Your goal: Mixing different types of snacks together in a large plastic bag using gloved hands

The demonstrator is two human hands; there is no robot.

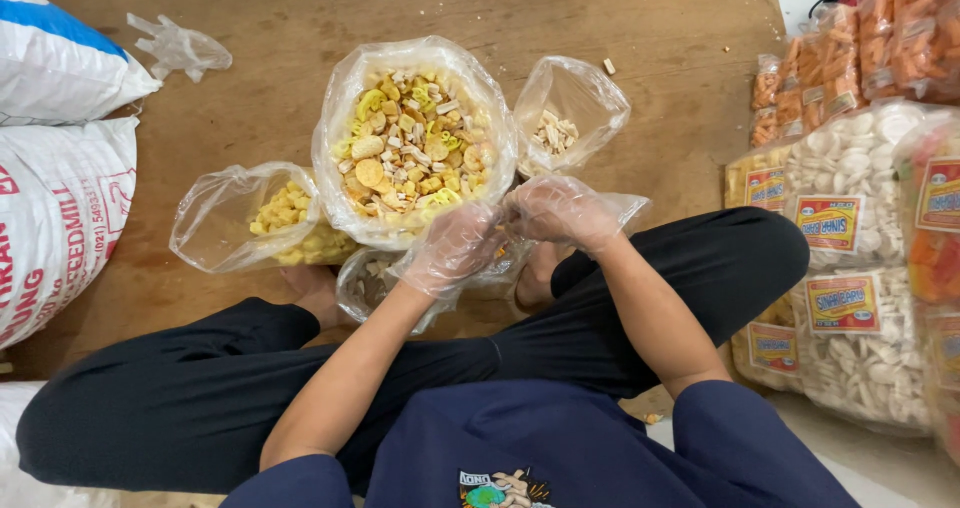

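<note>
Our left hand (455, 246) and right hand (560, 211), both in thin clear plastic gloves, are curled close together, fingertips nearly meeting, pinched on something small between them. What it is we cannot tell; it may be the mouth of a small clear bag (490, 268) that sits just under them.

To do this well, we judge the fingers should grip firmly through the slippery gloves and stay low over the bag, so nothing drops on our crossed legs.

Taking the big open bag of mixed crackers (412, 153) as landmark: our hands sit at its near rim, touching or almost touching the plastic. To its left lies a bag of yellow puffs (265, 223); to its right, a nearly empty bag with pale sticks (565, 118). Farther right stand sealed snack packs (850, 188), farther left white sacks (60, 148), and beyond it a spare glove (180, 46).
</note>
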